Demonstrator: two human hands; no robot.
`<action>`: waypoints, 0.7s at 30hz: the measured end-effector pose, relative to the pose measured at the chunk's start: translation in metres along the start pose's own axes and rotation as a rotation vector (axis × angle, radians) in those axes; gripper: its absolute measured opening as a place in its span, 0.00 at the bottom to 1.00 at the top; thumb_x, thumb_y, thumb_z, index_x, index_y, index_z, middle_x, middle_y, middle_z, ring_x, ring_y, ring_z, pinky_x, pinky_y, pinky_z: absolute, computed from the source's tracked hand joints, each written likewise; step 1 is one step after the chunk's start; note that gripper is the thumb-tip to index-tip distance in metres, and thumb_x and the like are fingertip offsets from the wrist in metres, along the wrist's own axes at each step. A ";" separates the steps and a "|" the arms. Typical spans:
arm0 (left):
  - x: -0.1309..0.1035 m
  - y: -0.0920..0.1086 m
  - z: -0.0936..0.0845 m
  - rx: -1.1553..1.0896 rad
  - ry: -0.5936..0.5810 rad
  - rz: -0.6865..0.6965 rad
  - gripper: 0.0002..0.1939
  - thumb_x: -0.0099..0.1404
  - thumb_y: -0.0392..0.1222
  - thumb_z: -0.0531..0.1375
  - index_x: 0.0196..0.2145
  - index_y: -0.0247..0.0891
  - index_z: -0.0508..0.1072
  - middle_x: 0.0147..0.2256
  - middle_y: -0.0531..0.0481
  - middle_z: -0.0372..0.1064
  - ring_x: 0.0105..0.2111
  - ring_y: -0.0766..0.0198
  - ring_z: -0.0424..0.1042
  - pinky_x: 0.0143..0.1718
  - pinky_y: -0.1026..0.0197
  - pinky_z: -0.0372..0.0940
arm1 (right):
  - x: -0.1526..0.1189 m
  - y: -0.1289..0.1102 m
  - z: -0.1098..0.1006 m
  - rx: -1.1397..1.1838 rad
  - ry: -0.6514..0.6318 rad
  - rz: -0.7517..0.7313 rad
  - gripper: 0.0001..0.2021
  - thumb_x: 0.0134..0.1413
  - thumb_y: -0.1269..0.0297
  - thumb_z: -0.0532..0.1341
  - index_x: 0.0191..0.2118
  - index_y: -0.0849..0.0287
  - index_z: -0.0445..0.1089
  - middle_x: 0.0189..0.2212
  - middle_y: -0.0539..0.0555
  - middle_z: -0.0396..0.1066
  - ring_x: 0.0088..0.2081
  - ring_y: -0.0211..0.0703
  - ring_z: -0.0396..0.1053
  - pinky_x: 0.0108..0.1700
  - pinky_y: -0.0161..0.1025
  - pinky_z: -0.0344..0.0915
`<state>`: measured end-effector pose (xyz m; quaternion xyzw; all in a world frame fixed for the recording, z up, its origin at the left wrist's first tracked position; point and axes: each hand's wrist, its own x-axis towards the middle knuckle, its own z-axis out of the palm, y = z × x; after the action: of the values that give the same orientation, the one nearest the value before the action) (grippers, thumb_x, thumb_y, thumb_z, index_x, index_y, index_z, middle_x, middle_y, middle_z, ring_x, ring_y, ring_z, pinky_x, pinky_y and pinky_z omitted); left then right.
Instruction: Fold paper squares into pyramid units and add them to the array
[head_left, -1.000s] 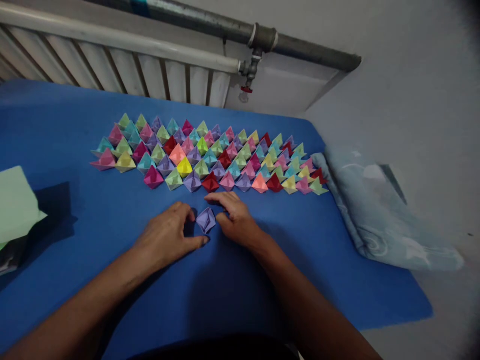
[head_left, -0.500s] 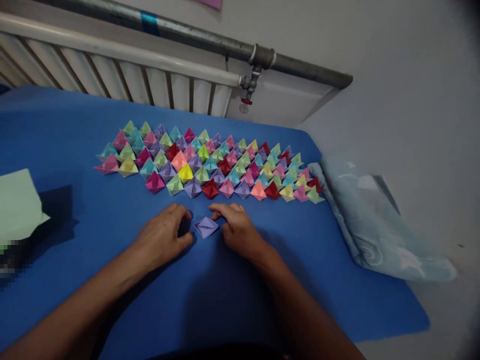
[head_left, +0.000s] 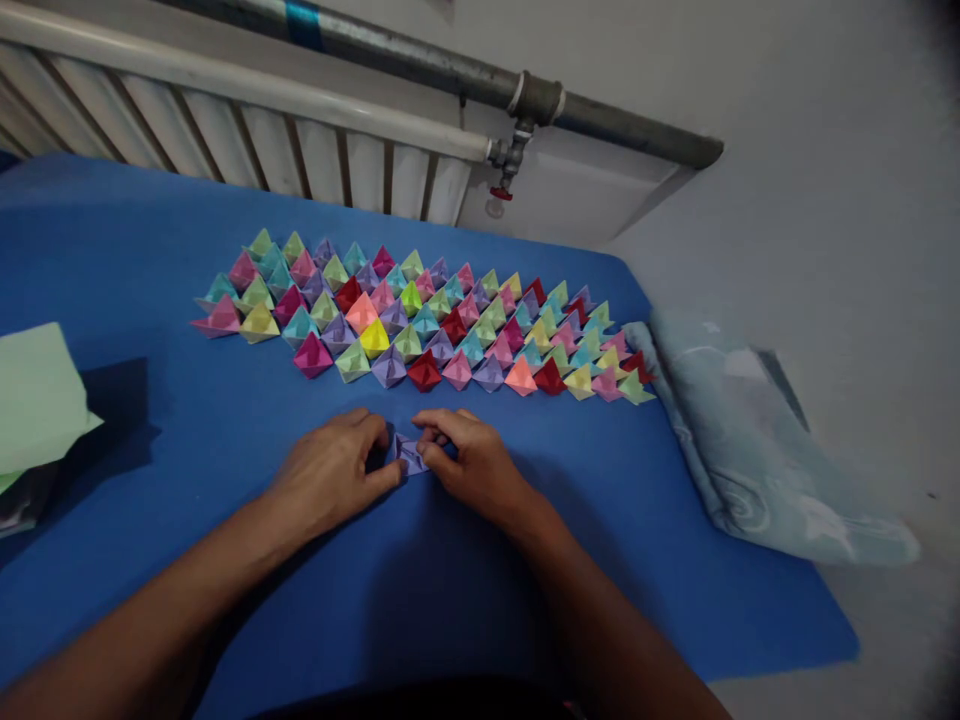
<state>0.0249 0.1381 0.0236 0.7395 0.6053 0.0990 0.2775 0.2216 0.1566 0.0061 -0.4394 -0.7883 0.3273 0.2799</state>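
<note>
A small purple folded paper [head_left: 409, 455] lies on the blue surface [head_left: 300, 620] between my hands. My left hand [head_left: 341, 460] grips its left end, thumb at the lower edge and fingers curled behind. From the other side, my right hand [head_left: 469, 460] pinches the right part of the paper between thumb and fingers, hiding that end. Beyond both hands stand rows of small folded paper boats [head_left: 454, 325] in pink, green, purple, red, yellow and blue, packed side by side.
Pale green paper sheets [head_left: 37, 400] rest on a dark object at the left. A folded light blue blanket [head_left: 750, 460] lies at the right edge. Behind the surface are a white radiator [head_left: 262, 145], a metal pipe [head_left: 420, 65] and a red valve handle [head_left: 501, 194].
Both hands have closed in on the purple paper, which lay untouched between them before. Its middle now looks more opened. The view has shifted slightly.
</note>
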 end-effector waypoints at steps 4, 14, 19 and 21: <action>-0.002 0.005 0.008 0.066 0.049 0.017 0.09 0.61 0.47 0.55 0.31 0.39 0.70 0.32 0.49 0.67 0.30 0.59 0.67 0.31 0.59 0.56 | 0.000 -0.002 0.001 0.014 0.028 0.086 0.14 0.53 0.74 0.60 0.46 0.58 0.74 0.34 0.51 0.74 0.35 0.38 0.69 0.39 0.36 0.65; 0.001 -0.001 0.012 0.020 0.100 0.050 0.07 0.65 0.43 0.55 0.32 0.40 0.71 0.31 0.51 0.68 0.30 0.61 0.67 0.32 0.60 0.57 | 0.008 -0.012 0.008 -0.148 -0.094 0.129 0.06 0.54 0.72 0.61 0.36 0.57 0.75 0.30 0.49 0.74 0.33 0.37 0.69 0.37 0.33 0.60; 0.002 -0.003 0.013 0.053 0.110 0.059 0.08 0.67 0.43 0.54 0.33 0.39 0.71 0.32 0.50 0.69 0.31 0.61 0.68 0.32 0.60 0.57 | 0.007 -0.017 0.015 -0.360 -0.064 0.158 0.07 0.59 0.68 0.59 0.33 0.57 0.74 0.32 0.52 0.74 0.33 0.39 0.69 0.35 0.35 0.57; 0.003 -0.003 0.013 0.062 0.112 0.057 0.09 0.67 0.42 0.54 0.34 0.39 0.72 0.32 0.49 0.69 0.31 0.60 0.69 0.32 0.60 0.58 | 0.007 -0.017 0.016 -0.399 -0.058 0.158 0.07 0.60 0.67 0.58 0.32 0.57 0.73 0.33 0.53 0.74 0.34 0.39 0.69 0.35 0.35 0.56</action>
<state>0.0296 0.1371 0.0106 0.7581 0.6012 0.1293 0.2173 0.1977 0.1515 0.0101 -0.5367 -0.8084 0.1983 0.1382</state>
